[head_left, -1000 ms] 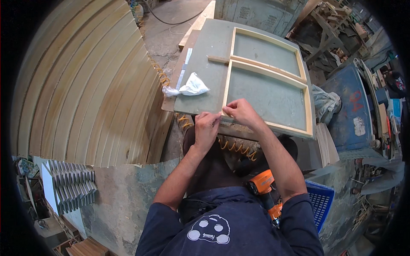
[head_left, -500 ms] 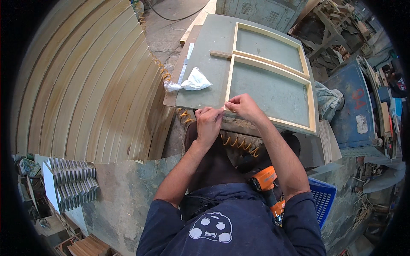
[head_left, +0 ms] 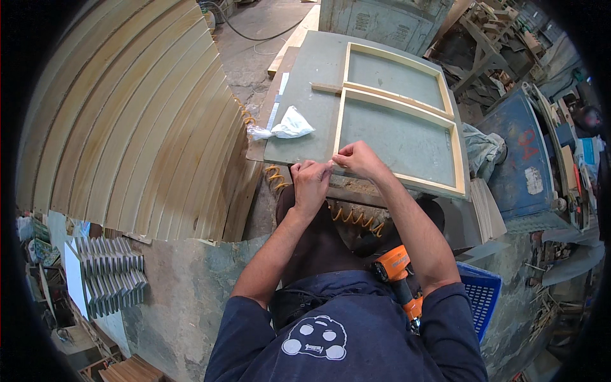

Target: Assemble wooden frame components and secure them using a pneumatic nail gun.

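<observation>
Two rectangular frames of pale wood lie on a grey-green tabletop point(head_left: 302, 67). At the front left corner of the near wooden frame point(head_left: 339, 121), my two hands meet. My left hand point(head_left: 310, 184) is closed by the table's front edge, its fingertips beside that corner. Fingers pinched, my right hand point(head_left: 359, 158) touches the same corner from the right and covers part of the front rail. Anything small between either hand's fingertips is hidden. Behind the near frame lies the far wooden frame point(head_left: 347, 60), with a short wood strip point(head_left: 326, 87) at its left.
A white plastic bag point(head_left: 294, 124) sits on the tabletop's left. Tall stacked boards point(head_left: 127, 121) stand left. An orange nail gun point(head_left: 394, 264) rests by my right thigh, near a blue crate point(head_left: 480, 296). A coiled orange hose point(head_left: 356, 219) hangs under the table. Right stands a blue cabinet point(head_left: 515, 159).
The view has shifted slightly, so the tabletop and frames sit a little lower in the picture. My hands stay at the same frame corner with nearly the same grip.
</observation>
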A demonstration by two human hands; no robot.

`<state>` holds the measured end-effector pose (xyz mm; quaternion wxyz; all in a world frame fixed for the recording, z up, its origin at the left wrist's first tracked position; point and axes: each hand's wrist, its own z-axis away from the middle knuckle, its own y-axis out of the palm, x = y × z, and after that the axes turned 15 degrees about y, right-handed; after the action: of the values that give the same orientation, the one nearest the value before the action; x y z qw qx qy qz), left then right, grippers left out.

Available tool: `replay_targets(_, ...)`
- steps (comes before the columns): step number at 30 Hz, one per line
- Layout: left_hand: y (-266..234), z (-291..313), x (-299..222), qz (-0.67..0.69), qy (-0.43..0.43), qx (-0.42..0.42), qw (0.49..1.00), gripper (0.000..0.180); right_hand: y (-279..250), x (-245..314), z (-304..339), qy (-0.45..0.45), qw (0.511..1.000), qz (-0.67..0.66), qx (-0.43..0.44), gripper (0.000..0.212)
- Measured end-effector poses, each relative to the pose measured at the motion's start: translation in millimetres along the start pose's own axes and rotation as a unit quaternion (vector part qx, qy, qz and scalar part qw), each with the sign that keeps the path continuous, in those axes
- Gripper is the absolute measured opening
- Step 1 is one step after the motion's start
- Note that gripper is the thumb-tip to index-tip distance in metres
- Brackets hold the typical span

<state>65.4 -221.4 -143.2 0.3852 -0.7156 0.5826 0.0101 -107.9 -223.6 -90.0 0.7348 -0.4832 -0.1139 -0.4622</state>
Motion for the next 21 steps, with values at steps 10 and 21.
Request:
replay_targets(10, -21, -19, 14, -0.026, 0.067, 0.097, 0.993, 0.044, -3, -3, -3, 0.006, 1.0, -0.019, -0.005, 0.04)
replay_targets(21, -14, -17, 30, 0.07, 0.068, 0.131, 0.987, 0.053, -2, -9, -6, -0.005, 0.998, -0.06, -0.014, 0.042)
